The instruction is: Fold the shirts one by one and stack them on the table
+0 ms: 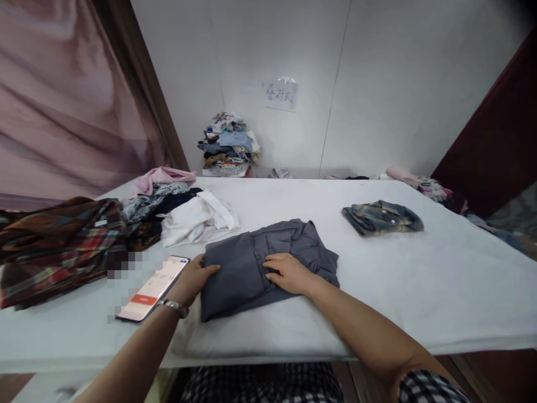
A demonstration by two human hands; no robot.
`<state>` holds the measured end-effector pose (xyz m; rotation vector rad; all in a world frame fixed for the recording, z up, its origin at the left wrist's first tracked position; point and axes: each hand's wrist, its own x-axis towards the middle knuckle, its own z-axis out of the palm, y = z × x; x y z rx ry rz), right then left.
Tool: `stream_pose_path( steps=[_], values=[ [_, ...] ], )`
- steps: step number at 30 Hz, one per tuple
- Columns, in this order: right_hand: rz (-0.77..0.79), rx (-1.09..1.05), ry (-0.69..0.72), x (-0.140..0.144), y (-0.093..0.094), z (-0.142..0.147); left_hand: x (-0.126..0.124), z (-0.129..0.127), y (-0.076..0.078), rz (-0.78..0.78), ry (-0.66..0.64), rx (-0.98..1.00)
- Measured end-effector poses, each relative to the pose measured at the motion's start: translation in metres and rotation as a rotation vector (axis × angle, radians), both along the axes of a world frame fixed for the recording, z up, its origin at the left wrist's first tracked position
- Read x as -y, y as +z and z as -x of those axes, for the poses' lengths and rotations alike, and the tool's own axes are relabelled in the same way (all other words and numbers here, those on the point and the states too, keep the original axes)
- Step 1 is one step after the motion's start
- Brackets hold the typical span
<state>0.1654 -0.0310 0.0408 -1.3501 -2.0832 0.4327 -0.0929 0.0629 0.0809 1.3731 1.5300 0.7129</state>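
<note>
A dark grey shirt (235, 274), partly folded into a rough rectangle, lies on the white table in front of me. My left hand (197, 280) grips its left edge, thumb on top of the cloth and the other fingers mostly hidden by the edge. On the middle of the shirt, beside a vertical fold, rests my right hand (287, 273), palm down with fingers apart. The shirt's right end is loose and rumpled. Just left of my left hand lies a phone (153, 288) with a lit screen.
A white garment (197, 218) and a heap of plaid clothes (62, 240) lie on the left of the white table (453, 291). A folded plaid shirt (381, 217) lies at the right. Stacked clothes (230, 143) stand by the back wall.
</note>
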Motion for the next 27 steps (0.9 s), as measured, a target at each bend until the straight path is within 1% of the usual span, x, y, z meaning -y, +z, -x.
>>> stream_pose_path(
  steps=[1,3,5,8,9,10,11,12,13,14,16,19,21,23,27],
  values=[
    [-0.004,-0.045,-0.003,0.000,0.002,0.000,0.001,0.000,0.004,-0.007,-0.007,0.006],
    [-0.017,-0.183,-0.060,0.000,0.009,-0.003,0.002,-0.008,0.015,-0.024,-0.026,0.064],
    [-0.021,-0.363,-0.170,-0.002,0.017,-0.012,0.006,-0.030,0.032,-0.048,-0.067,0.162],
    [-0.012,-0.691,-0.356,-0.007,0.027,-0.040,0.016,-0.082,0.056,-0.073,-0.177,0.299],
    [-0.006,-0.807,-0.409,-0.008,0.029,-0.051,0.020,-0.102,0.062,-0.072,-0.224,0.337],
    [0.002,-0.916,-0.456,-0.010,0.030,-0.063,0.024,-0.121,0.064,-0.058,-0.306,0.403],
    [0.012,-1.010,-0.499,-0.011,0.031,-0.075,0.027,-0.137,0.063,-0.053,-0.380,0.467],
    [0.020,-1.085,-0.546,-0.011,0.031,-0.086,0.029,-0.150,0.060,-0.072,-0.430,0.501],
    [0.027,-1.140,-0.595,-0.012,0.031,-0.097,0.029,-0.160,0.053,-0.115,-0.454,0.500],
    [0.028,-1.175,-0.642,-0.012,0.031,-0.105,0.028,-0.164,0.043,-0.179,-0.446,0.451],
    [0.016,-1.203,-0.712,-0.011,0.031,-0.117,0.024,-0.161,0.020,-0.333,-0.388,0.268],
    [0.056,-1.139,-0.719,-0.012,0.029,-0.122,0.021,-0.140,-0.013,-0.492,-0.347,0.025],
    [0.114,-0.995,-0.711,-0.013,0.025,-0.120,0.025,-0.127,-0.028,-0.563,-0.355,-0.057],
    [0.159,-0.783,-0.729,-0.014,0.021,-0.118,0.033,-0.122,-0.038,-0.616,-0.388,-0.125],
    [0.268,-0.333,-0.759,-0.014,0.015,-0.114,0.049,-0.127,-0.050,-0.642,-0.503,-0.266]
  ],
)
